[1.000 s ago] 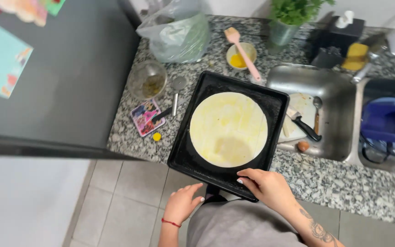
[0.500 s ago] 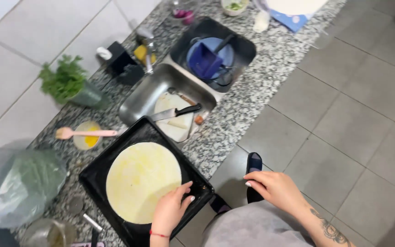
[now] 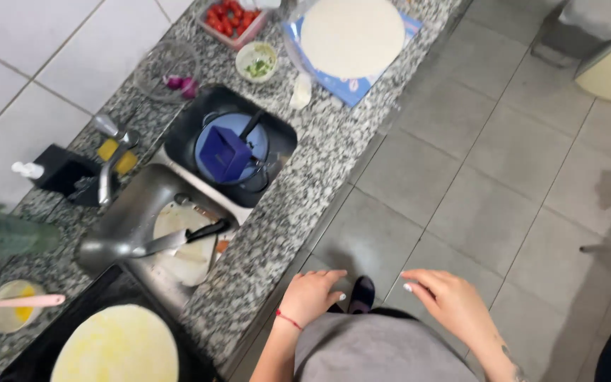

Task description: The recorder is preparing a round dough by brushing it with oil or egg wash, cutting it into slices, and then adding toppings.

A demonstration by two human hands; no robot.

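Head view shows me both hands free and holding nothing. My left hand (image 3: 312, 296) hangs with fingers loosely curled beside the granite counter (image 3: 284, 212) edge; my right hand (image 3: 450, 304) is spread open over the grey floor tiles (image 3: 461, 163). At eight o'clock from the left hand, the round tortilla (image 3: 116, 344) lies flat in the black tray (image 3: 93, 293). At ten o'clock, a knife (image 3: 178, 239) rests in the sink (image 3: 125, 219).

A home kitchen is showing here: a speckled granite counter (image 3: 284, 212) is running from seven to one o'clock, holding a double steel sink (image 3: 129, 212) with dirty dishes, tomatoes (image 3: 231, 18) and tortillas (image 3: 351, 35) above grey floor tiles (image 3: 482, 177)
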